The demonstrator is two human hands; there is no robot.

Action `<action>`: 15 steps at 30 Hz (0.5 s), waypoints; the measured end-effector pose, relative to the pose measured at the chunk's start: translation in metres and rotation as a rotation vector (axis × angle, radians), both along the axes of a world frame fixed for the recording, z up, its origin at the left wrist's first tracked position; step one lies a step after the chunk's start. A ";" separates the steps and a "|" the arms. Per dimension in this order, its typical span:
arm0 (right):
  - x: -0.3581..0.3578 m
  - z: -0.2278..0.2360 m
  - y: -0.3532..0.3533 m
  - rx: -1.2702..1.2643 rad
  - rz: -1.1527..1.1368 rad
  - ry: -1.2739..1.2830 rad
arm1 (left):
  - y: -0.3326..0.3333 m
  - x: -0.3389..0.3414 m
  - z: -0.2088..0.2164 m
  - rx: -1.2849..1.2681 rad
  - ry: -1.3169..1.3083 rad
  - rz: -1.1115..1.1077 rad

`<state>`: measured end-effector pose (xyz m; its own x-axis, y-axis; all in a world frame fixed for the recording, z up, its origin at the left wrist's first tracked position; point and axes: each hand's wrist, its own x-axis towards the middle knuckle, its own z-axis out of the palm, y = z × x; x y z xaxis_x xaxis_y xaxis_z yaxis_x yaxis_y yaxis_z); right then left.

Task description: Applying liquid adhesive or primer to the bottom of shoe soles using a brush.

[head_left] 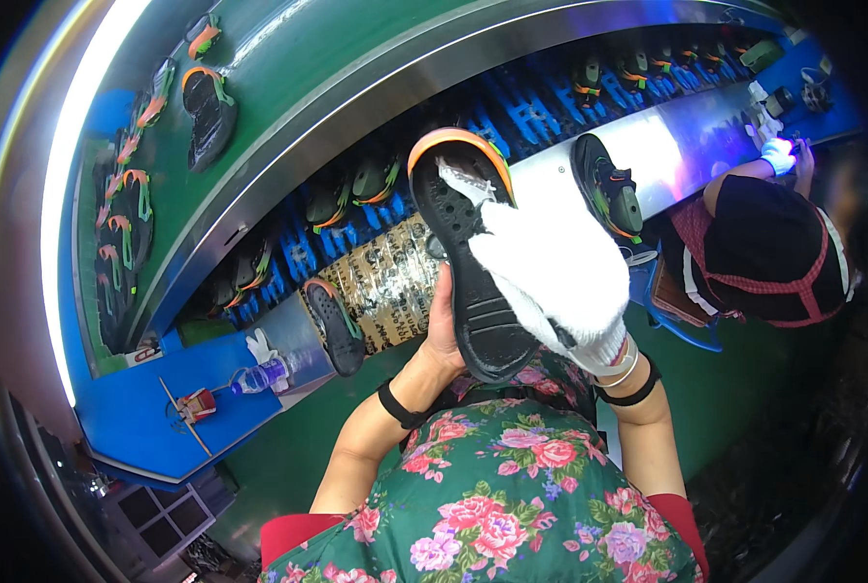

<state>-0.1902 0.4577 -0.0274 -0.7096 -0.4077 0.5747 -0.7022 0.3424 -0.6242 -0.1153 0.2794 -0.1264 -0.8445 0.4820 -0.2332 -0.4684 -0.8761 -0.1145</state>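
Observation:
My left hand (441,325) is bare and grips a black shoe (463,262) by its left edge, with the fingers mostly behind it. An orange band runs round the shoe's far end, and small holes dot its inside. My right hand (560,277), in a thick white glove, reaches over the shoe from the right with its fingers together. From the glove's tip a pale, whitish piece (463,183) extends onto the inside of the shoe. What that piece is, I cannot make out. Glare hides the separate fingers of the glove.
Another black shoe (334,325) lies on the bench beside taped cardboard (383,282). A dark shoe (606,185) sits on the metal ledge. More shoes (210,117) line the green belt. A bottle (259,377) stands at left. A co-worker (760,243) works at right.

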 end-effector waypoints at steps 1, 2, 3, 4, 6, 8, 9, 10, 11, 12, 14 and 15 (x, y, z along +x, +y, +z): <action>-0.001 0.003 -0.004 -0.025 0.013 -0.015 | 0.000 0.002 -0.004 -0.003 0.001 0.003; 0.000 0.004 -0.006 -0.015 0.050 -0.040 | -0.001 0.005 -0.008 0.015 0.046 0.016; 0.004 -0.002 -0.010 -0.047 0.074 -0.094 | -0.001 0.005 -0.011 0.034 0.093 0.023; 0.007 -0.004 -0.010 -0.064 0.093 -0.086 | 0.000 0.006 -0.014 0.063 0.045 0.024; 0.009 0.000 -0.009 -0.094 0.110 -0.059 | 0.001 0.004 -0.013 0.106 0.028 0.004; 0.006 -0.005 -0.010 -0.118 0.105 -0.061 | -0.002 0.000 -0.012 0.042 0.006 0.006; 0.006 -0.005 -0.008 -0.129 0.090 -0.067 | 0.000 -0.002 -0.011 0.002 -0.017 0.014; 0.006 -0.006 -0.006 -0.140 0.076 -0.073 | 0.002 -0.005 -0.007 -0.053 -0.004 -0.003; 0.006 -0.007 -0.006 -0.152 0.064 -0.080 | 0.002 -0.006 -0.008 -0.056 -0.005 -0.006; 0.005 -0.006 -0.004 -0.163 0.050 -0.084 | 0.002 -0.006 -0.010 -0.038 0.015 0.010; 0.007 -0.012 -0.010 -0.155 0.014 -0.037 | 0.003 -0.005 -0.021 0.081 0.089 0.038; 0.023 -0.037 -0.017 -0.255 -0.088 -0.270 | 0.011 -0.017 -0.008 -0.108 0.066 -0.038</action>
